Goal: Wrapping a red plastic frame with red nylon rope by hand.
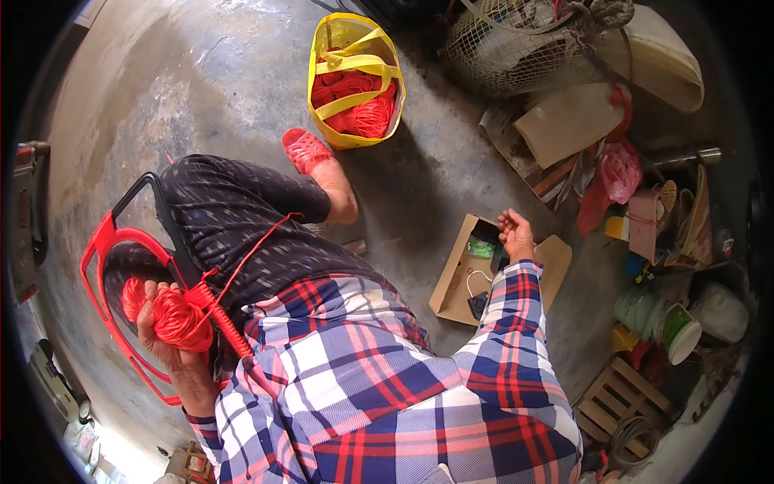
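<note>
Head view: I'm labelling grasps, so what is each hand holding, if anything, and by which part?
The left hand holds a red cord bundle around its middle; the right hand has nothing visible in it.

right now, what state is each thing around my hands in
left hand: closed around red cord
right hand: fingers curled, by cardboard box
red cord: bundled, one strand trailing over trousers
yellow bag: open, holding more red bundles
cardboard box: open, small items inside
red slipper: worn
</note>
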Tool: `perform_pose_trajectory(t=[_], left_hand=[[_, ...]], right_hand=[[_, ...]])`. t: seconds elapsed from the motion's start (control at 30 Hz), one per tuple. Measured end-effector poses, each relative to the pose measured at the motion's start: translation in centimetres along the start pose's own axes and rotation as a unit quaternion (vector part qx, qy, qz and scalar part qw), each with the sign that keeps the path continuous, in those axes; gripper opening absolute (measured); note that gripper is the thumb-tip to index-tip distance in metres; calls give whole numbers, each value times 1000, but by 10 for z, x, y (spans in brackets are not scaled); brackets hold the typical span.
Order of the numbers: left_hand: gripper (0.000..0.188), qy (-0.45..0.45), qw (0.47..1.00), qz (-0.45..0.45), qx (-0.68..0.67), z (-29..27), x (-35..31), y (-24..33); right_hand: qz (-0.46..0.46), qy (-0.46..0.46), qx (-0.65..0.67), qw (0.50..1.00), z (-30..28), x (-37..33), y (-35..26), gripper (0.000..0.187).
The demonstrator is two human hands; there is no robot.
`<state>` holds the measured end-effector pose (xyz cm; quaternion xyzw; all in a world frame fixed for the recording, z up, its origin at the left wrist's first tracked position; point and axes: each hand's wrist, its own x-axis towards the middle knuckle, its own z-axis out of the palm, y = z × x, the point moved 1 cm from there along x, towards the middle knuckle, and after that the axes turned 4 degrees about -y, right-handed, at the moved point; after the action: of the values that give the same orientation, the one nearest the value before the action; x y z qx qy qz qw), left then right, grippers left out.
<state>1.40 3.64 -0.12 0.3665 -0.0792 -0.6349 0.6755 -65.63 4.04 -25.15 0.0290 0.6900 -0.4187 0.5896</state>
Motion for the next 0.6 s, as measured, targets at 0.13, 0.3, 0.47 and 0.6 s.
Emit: perform_pose_trajectory(t=[0.13, 0.3, 0.47, 0.6], left_hand=[[25, 12, 1000, 6, 15, -3, 0, 1], [27, 15, 1000, 1, 17, -8, 1, 1], [28, 3, 1000, -1, 18, -12, 1, 1], [31, 14, 999, -6, 28, -14, 1, 0]], right_hand=[[29, 58, -41, 997, -21, 1, 34, 16], [105, 83, -142, 981, -46, 14, 81, 20], [161, 171, -261, 936, -50, 27, 142, 22], [163, 155, -421, 879, -37, 17, 164, 14]])
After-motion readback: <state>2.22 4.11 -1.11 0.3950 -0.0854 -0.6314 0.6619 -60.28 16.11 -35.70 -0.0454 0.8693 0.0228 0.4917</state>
